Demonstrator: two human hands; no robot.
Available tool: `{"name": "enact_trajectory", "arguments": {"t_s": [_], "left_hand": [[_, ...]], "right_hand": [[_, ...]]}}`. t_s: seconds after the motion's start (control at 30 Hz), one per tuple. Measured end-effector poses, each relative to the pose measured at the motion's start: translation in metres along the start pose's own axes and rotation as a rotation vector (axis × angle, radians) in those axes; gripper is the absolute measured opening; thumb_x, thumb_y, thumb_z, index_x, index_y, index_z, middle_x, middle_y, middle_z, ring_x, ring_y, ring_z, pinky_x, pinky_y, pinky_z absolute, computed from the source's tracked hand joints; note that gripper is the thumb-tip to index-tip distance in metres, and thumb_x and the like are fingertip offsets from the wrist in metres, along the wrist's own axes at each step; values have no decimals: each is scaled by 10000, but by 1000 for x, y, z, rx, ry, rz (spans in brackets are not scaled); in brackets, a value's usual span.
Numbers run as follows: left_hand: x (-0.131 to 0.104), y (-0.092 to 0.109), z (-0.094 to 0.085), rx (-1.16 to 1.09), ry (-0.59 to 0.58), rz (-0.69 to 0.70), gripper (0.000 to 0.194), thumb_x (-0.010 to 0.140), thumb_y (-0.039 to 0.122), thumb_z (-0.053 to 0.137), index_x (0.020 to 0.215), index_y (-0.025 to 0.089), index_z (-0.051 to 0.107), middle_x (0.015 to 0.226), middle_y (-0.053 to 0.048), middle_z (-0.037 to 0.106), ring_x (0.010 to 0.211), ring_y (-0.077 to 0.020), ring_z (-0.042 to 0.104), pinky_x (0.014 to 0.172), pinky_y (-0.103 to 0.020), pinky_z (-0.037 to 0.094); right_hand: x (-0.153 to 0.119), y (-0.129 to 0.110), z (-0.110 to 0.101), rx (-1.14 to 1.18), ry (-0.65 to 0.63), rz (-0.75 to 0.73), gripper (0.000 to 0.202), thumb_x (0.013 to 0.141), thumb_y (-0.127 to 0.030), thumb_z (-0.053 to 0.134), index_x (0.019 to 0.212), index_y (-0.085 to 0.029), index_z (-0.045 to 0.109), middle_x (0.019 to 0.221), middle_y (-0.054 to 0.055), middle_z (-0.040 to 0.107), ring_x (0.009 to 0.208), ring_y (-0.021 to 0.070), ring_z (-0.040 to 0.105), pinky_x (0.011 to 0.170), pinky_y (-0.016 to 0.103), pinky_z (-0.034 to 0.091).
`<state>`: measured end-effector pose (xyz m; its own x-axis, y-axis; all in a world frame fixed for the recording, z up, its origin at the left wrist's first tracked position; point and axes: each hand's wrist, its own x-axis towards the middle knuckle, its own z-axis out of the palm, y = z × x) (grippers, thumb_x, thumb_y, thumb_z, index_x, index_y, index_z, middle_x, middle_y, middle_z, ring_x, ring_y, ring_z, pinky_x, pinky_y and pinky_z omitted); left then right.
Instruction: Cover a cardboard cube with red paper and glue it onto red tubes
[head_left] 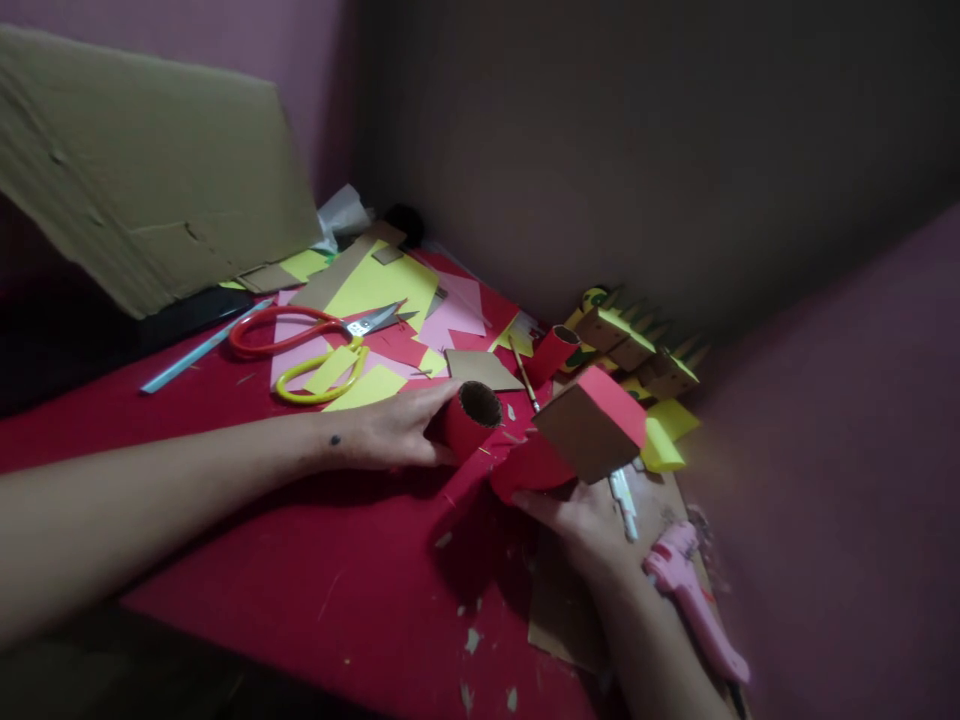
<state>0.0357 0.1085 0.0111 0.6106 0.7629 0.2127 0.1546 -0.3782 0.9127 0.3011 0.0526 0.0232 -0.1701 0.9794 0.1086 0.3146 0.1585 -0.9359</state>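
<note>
My left hand (397, 428) is wrapped round a red paper-covered cardboard tube (466, 425), whose brown open end faces up. Beside it on the right, my right hand (589, 520) grips a red paper-covered cardboard piece (529, 468). A boxy upper part with a bare brown face (589, 430) and a red side tops that piece. How its lower and upper parts join is hidden. Another red tube (553, 352) stands just behind. A thin brush-like stick (523, 372) leans near it.
Scissors (360, 328) with red and yellow handles lie on coloured paper at the left. A pink glue gun (697, 600) and a pale cutter-like tool (624, 505) lie at the right. Yellow-topped cardboard pieces (622, 340) line the back. A large cardboard sheet (172, 170) stands at the left.
</note>
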Motion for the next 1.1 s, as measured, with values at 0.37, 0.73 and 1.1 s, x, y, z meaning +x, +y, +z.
{"name": "enact_trajectory", "arguments": {"t_s": [0.37,0.73,1.1], "left_hand": [[-8,18,-33,181,200,-36,937,772,488,867,1598,372,440,1552,-118,600,1465,-432,524,1145,-514,512],[58,116,33,-92,270,-45,1021,663,509,932,1536,244,473,1228,-113,739,1087,-366,733,922,-447,626],[71,120,43,-385,214,-81,762,618,401,953,1305,202,689,1075,-95,783,982,-287,743,726,-289,596]], "right_hand": [[2,-3,-3,305,74,69,372,560,-284,915,869,-204,724,806,-11,726,715,177,613,677,323,541],[-5,-34,-7,329,-31,-74,580,566,-169,875,1104,-246,670,1010,-16,739,915,211,666,835,332,562],[-7,-32,-10,901,-285,16,494,610,-224,984,1040,-219,741,859,-37,748,697,120,663,712,236,571]]}}
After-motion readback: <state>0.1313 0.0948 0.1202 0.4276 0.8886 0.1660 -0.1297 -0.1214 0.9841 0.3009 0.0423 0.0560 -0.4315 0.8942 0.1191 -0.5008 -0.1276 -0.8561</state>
